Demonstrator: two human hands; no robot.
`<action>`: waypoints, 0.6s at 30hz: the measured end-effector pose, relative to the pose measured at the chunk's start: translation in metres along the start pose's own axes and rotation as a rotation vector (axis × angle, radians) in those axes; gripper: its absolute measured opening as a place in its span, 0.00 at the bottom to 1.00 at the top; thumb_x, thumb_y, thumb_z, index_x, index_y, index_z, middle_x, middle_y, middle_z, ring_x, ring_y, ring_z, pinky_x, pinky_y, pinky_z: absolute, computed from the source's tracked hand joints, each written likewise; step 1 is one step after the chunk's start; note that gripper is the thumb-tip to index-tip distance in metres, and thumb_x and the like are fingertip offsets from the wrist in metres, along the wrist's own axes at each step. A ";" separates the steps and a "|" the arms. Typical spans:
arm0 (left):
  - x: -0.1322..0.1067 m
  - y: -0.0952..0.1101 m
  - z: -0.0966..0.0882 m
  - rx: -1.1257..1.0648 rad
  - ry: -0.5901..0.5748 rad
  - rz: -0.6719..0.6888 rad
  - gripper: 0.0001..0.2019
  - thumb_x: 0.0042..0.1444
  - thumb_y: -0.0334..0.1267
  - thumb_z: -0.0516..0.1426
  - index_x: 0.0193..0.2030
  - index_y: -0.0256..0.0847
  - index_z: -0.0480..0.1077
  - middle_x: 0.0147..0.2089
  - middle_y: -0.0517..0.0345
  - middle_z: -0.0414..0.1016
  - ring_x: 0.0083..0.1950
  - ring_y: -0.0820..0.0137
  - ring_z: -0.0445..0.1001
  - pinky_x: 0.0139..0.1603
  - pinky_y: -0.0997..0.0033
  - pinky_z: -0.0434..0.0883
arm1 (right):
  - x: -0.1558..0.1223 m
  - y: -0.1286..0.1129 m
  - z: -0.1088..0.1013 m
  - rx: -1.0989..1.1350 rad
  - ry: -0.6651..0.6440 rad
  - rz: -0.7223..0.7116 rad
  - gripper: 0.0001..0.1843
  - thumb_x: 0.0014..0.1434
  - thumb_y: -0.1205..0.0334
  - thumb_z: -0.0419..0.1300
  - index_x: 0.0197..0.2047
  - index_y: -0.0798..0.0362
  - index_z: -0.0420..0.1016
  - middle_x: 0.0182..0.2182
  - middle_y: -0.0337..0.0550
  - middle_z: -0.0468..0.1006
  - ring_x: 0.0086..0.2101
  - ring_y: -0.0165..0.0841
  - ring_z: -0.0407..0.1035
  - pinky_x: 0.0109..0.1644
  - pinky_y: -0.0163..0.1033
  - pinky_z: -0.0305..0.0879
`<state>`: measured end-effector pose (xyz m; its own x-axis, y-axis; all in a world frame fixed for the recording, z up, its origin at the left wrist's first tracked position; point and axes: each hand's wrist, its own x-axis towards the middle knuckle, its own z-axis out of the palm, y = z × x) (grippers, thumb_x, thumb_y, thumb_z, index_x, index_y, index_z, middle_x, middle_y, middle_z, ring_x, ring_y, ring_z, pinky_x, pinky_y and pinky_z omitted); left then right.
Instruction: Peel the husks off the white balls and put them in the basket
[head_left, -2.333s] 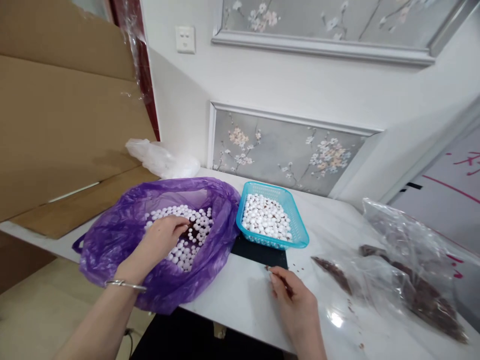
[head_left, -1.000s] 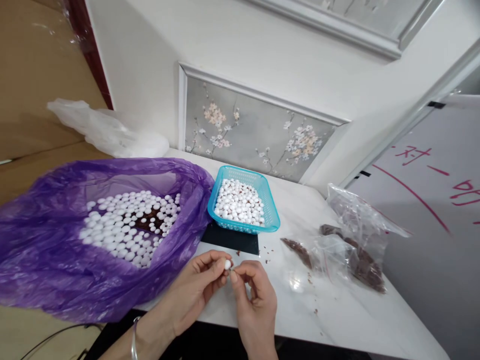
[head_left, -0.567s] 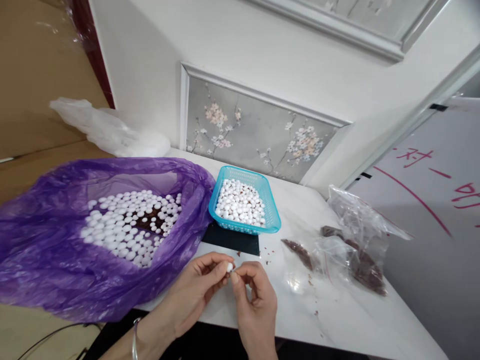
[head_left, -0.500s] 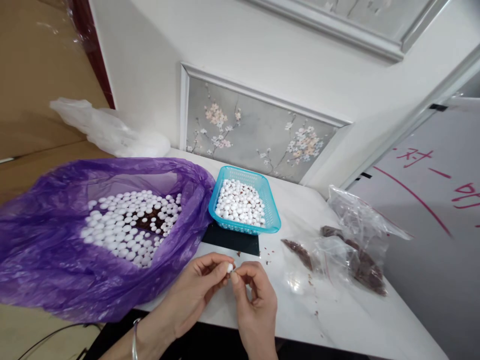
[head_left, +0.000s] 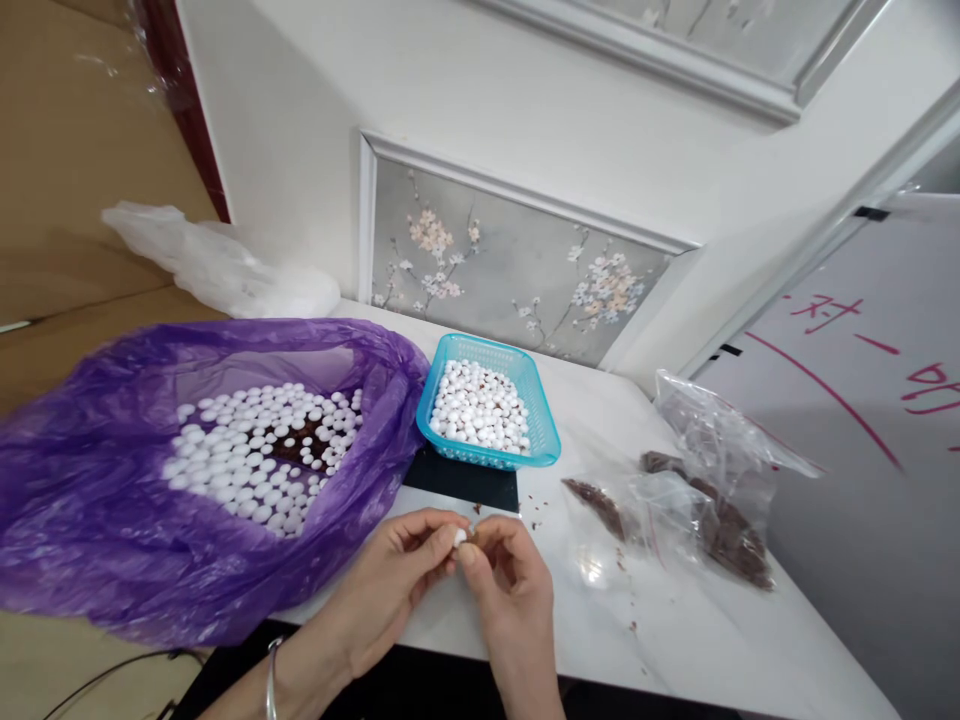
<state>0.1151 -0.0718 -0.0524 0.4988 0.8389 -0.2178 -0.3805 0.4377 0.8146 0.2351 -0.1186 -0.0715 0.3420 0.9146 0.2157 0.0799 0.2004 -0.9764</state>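
The left hand (head_left: 390, 575) is pinching a white ball (head_left: 460, 537) before the basket (head_left: 536, 400) while the right hand (head_left: 514, 590) is curling just beside it, its hold unclear.

The whiteboard (head_left: 817, 530) bears red writing (head_left: 828, 312) — "对一".

Small white ball (head_left: 460, 537) — pinched in left hand (head_left: 390, 575)

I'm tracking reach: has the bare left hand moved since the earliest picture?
Yes: against the turquoise perforated plastic basket, the left hand has moved rightward and lower in view, out of the crumpled purple plastic bag.
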 end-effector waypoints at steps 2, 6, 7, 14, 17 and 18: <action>0.000 0.000 -0.001 -0.044 -0.009 -0.022 0.06 0.54 0.37 0.61 0.35 0.38 0.77 0.32 0.60 0.72 0.32 0.78 0.68 0.37 0.80 0.68 | 0.000 0.003 -0.004 0.092 0.010 0.029 0.08 0.58 0.58 0.60 0.41 0.49 0.69 0.28 0.34 0.69 0.30 0.29 0.66 0.36 0.34 0.64; -0.002 0.002 -0.003 -0.094 -0.011 -0.051 0.06 0.55 0.38 0.61 0.34 0.37 0.76 0.34 0.60 0.71 0.34 0.79 0.68 0.39 0.81 0.68 | -0.002 0.012 -0.008 0.078 0.128 0.069 0.09 0.60 0.55 0.58 0.42 0.50 0.70 0.30 0.36 0.70 0.31 0.29 0.65 0.36 0.33 0.63; -0.002 0.002 -0.003 -0.095 -0.014 -0.052 0.06 0.54 0.38 0.61 0.34 0.37 0.76 0.35 0.59 0.72 0.35 0.78 0.69 0.40 0.81 0.68 | -0.003 0.014 -0.009 0.067 0.145 0.081 0.09 0.60 0.55 0.58 0.40 0.50 0.71 0.30 0.37 0.70 0.30 0.29 0.64 0.36 0.33 0.62; -0.004 -0.002 -0.006 0.057 0.014 0.019 0.10 0.47 0.35 0.66 0.38 0.42 0.78 0.37 0.60 0.74 0.40 0.75 0.68 0.44 0.79 0.66 | -0.006 0.016 -0.008 0.052 0.157 0.065 0.09 0.59 0.55 0.58 0.40 0.50 0.72 0.30 0.37 0.71 0.30 0.29 0.64 0.35 0.33 0.61; -0.005 -0.003 -0.005 0.139 0.022 0.068 0.09 0.48 0.36 0.65 0.39 0.43 0.79 0.39 0.58 0.76 0.41 0.72 0.69 0.46 0.75 0.67 | -0.006 0.016 -0.008 0.059 0.148 0.054 0.09 0.60 0.55 0.58 0.39 0.50 0.72 0.30 0.37 0.71 0.30 0.29 0.64 0.34 0.33 0.62; -0.005 -0.004 -0.005 0.169 0.027 0.086 0.09 0.48 0.37 0.65 0.39 0.43 0.79 0.39 0.58 0.77 0.40 0.71 0.70 0.46 0.75 0.67 | -0.006 0.016 -0.009 0.059 0.143 0.054 0.09 0.60 0.54 0.58 0.39 0.50 0.72 0.30 0.37 0.70 0.29 0.28 0.64 0.34 0.33 0.62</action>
<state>0.1104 -0.0759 -0.0570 0.4483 0.8802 -0.1557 -0.2834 0.3052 0.9092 0.2426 -0.1236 -0.0881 0.4749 0.8660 0.1568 0.0039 0.1761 -0.9844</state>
